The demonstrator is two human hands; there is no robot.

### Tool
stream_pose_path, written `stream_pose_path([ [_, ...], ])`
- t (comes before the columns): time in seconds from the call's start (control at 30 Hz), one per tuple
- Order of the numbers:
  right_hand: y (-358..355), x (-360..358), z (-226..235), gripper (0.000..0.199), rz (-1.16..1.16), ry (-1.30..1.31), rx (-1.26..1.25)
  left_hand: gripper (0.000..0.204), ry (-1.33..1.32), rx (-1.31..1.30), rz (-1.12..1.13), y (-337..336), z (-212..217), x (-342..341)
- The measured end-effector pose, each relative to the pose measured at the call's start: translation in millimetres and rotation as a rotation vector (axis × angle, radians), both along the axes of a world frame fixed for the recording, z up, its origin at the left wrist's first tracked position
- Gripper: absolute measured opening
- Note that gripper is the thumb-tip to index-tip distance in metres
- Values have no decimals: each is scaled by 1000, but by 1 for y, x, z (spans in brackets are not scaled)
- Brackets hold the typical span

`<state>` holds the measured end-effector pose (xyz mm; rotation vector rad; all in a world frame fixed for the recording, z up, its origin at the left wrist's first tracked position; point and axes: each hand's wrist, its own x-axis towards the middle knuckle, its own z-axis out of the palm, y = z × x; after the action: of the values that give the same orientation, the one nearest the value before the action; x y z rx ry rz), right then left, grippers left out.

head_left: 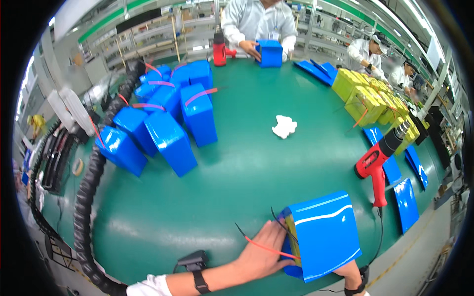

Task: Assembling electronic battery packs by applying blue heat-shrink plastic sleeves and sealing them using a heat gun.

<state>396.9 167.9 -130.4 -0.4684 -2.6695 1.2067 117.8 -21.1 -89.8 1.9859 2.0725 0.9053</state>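
A battery pack [290,228], yellow-green at its end, sits inside a loose, shiny blue sleeve [328,237] near the table's front edge. A red wire [269,246] and a black wire [284,226] come out of the pack's left end. My left hand [261,249] lies against that end, fingers stretched out and thumb apart by the sleeve's lower edge. My right hand [349,272] holds the sleeved pack from its lower right side; its fingers are hidden behind the sleeve.
Several blue-wrapped packs [170,140] stand at left beside a thick black ribbed hose [89,197]. At right are a red heat gun [377,165], flat blue sleeves [406,204] and yellow-green packs [363,103]. White crumpled material [284,127] lies mid-table. Across, a person [259,24] holds a blue pack [270,53].
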Motion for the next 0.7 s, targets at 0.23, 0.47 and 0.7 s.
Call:
stream_pose_path([
  [0.23, -3, 2, -13, 67, 2, 93, 5, 102, -8, -91, 49, -3, -14, 16],
  [0.47, -11, -24, 7, 71, -106, 111, -31, 99, 73, -61, 35, -2, -19, 9],
  [0.7, -27, -40, 42, 78, -188, 194, -140, 96, 19, 18, 49, 0, -20, 13],
])
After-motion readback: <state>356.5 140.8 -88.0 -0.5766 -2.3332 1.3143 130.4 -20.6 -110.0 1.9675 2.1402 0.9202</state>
